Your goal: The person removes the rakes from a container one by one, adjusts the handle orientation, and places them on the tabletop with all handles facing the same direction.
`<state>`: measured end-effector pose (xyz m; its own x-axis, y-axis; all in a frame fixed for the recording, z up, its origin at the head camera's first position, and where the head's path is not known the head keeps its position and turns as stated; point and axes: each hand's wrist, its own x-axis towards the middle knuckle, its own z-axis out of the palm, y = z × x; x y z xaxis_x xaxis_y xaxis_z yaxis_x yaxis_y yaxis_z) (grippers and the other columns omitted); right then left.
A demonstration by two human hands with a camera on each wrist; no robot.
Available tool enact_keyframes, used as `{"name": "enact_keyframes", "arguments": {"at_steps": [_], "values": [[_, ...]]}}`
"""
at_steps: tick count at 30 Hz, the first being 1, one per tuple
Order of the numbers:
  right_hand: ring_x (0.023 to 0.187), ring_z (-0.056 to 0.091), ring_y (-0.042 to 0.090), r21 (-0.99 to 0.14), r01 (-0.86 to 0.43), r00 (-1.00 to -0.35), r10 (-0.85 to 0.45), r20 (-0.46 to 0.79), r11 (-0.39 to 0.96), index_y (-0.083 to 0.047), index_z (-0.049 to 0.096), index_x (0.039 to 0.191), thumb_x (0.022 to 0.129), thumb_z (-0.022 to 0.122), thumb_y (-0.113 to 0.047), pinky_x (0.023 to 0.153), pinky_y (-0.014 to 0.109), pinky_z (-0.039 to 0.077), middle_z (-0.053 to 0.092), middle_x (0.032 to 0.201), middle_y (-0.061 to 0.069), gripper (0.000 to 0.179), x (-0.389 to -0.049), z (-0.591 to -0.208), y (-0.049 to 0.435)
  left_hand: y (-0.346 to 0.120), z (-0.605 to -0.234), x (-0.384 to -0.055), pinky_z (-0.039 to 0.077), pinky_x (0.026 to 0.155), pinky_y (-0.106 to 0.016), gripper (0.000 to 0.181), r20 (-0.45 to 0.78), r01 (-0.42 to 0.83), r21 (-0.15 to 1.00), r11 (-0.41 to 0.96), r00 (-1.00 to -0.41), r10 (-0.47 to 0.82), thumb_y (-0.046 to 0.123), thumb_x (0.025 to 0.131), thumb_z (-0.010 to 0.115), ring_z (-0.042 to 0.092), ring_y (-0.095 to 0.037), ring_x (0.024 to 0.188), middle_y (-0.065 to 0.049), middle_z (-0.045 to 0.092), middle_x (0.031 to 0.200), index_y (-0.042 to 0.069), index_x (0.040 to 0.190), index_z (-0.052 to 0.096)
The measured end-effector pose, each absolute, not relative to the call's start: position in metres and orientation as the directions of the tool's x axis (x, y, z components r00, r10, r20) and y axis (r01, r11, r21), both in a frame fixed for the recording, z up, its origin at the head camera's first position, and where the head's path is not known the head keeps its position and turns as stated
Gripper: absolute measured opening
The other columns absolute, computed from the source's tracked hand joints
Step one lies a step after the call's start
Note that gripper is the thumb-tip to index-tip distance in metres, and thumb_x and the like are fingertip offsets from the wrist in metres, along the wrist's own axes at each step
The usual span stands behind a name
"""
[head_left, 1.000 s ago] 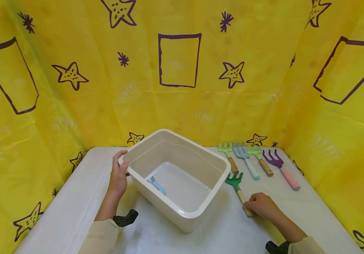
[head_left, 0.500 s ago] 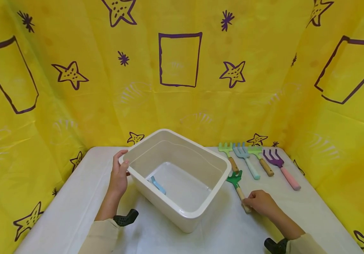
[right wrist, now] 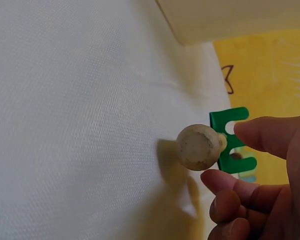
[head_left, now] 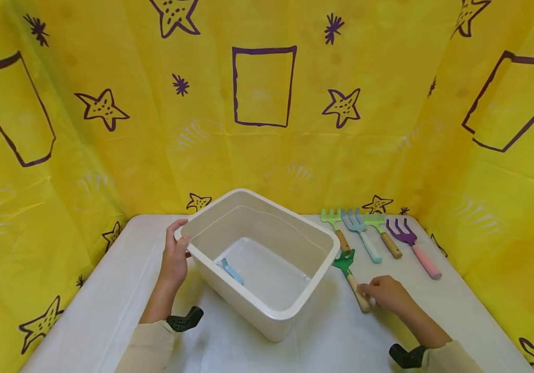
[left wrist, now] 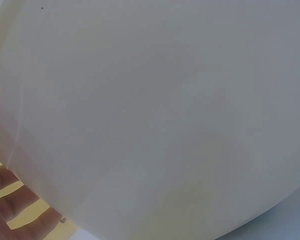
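Observation:
My left hand [head_left: 175, 257] grips the left corner of a cream plastic bin [head_left: 294, 223], which stands at an angle on the table. In the left wrist view the bin wall [left wrist: 155, 100] fills most of the picture, with fingers at the lower left. A light blue bent piece [head_left: 233, 272] lies inside on the bin floor. Right of the bin lies a green hand fork [head_left: 352, 285] with a pale wooden handle. My right hand [head_left: 388, 294] is at that handle's lower end. The right wrist view shows thumb and forefinger spread either side of the handle [right wrist: 197, 147], with a gap on the thumb side.
Behind the green fork lie several more hand forks: two light green ones [head_left: 341, 241] [head_left: 390, 245] with wooden handles, a pale blue one [head_left: 366, 243] and a purple one with a pink handle [head_left: 425, 261]. A yellow patterned curtain [head_left: 267, 166] encloses the white table [head_left: 332, 347].
The green fork has turned about its handle and shifted slightly away from me. My right hand has eased its fingers off the handle. My left hand and the bin stay put.

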<state>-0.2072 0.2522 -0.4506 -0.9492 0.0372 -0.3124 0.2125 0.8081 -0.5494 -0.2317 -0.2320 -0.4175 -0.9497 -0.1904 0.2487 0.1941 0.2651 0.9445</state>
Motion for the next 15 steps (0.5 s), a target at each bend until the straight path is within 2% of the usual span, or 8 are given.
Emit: {"name": "enact_keyframes", "arguments": {"at_steps": [12, 15], "values": [[0.066, 0.048, 0.019, -0.56, 0.252, -0.936, 0.051, -0.349, 0.789, -0.002, 0.067, 0.08, 0.085, 0.067, -0.037, 0.057, 0.028, 0.04, 0.054, 0.068, 0.006, 0.035, -0.206, -0.464, 0.248, -0.233, -0.419, -0.234, 0.04, 0.088, -0.046, 0.046, 0.245, 0.189, 0.942, 0.276, -0.951, -0.187, 0.035, 0.102, 0.032, 0.046, -0.033, 0.116, -0.012, 0.042, 0.141, 0.023, 0.146, 0.027], [0.065, 0.048, 0.019, -0.562, 0.248, -0.938, 0.05, -0.344, 0.789, -0.003, 0.067, 0.079, 0.085, 0.067, -0.037, 0.057, 0.028, 0.04, 0.054, 0.068, 0.005, 0.034, -0.205, -0.463, 0.247, -0.229, -0.406, -0.224, 0.04, 0.088, -0.047, 0.047, 0.228, 0.178, 0.948, 0.265, -0.958, -0.175, 0.03, 0.102, 0.032, 0.044, -0.037, 0.117, -0.016, 0.041, 0.141, 0.018, 0.147, 0.026]]}}
